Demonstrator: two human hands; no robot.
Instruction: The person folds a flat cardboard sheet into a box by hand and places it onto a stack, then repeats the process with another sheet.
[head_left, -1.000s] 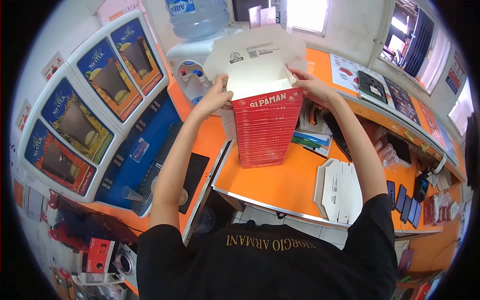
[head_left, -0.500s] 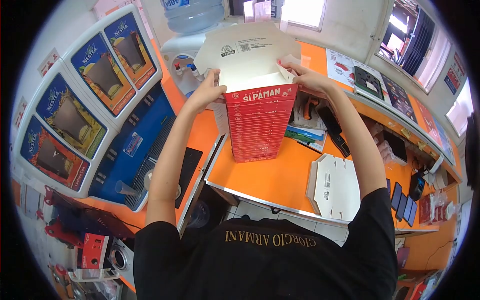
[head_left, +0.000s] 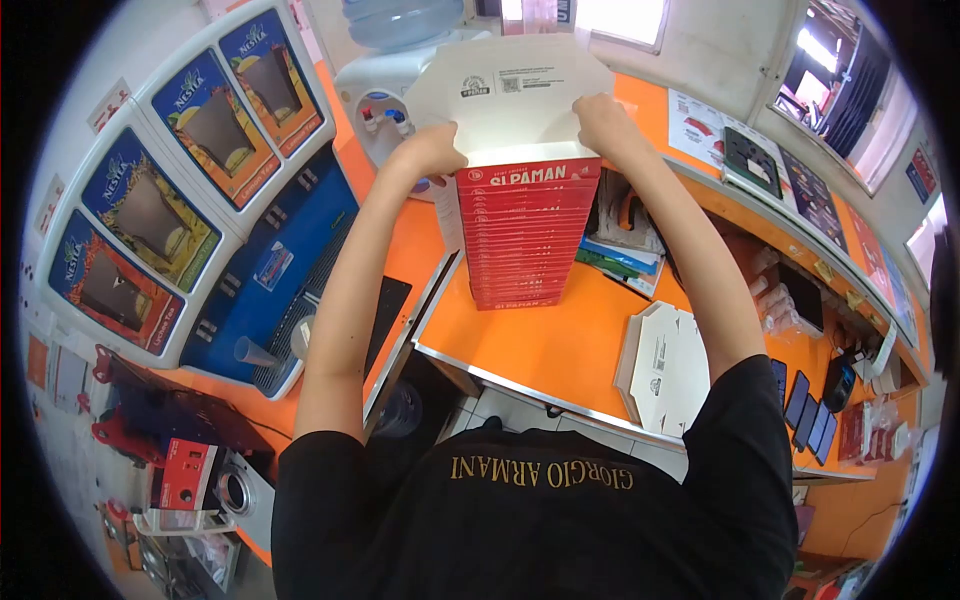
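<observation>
A tall stack of red cartons [head_left: 530, 240] stands on the orange counter. The topmost food box [head_left: 520, 145] is open, its white inside showing and its printed lid [head_left: 510, 80] raised at the back. At its left edge, my left hand [head_left: 430, 152] is closed on the box side, fingertips partly hidden. My right hand [head_left: 605, 127] grips the right side, near where the lid meets the wall, with fingers bent inward. Flat white carton blanks [head_left: 665, 370] lie on the counter to the right, below my right forearm.
A drinks dispenser [head_left: 200, 190] stands on the left with a clear cup [head_left: 255, 352] on its tray. Behind the stack is a water dispenser [head_left: 385, 90]. Several phones [head_left: 805, 410] lie at the right, under a raised shelf [head_left: 820, 230] edging the counter.
Both hands have shifted on the top box; the right hand now bends over its right side, where a flap stood up before. The view has tilted slightly.
</observation>
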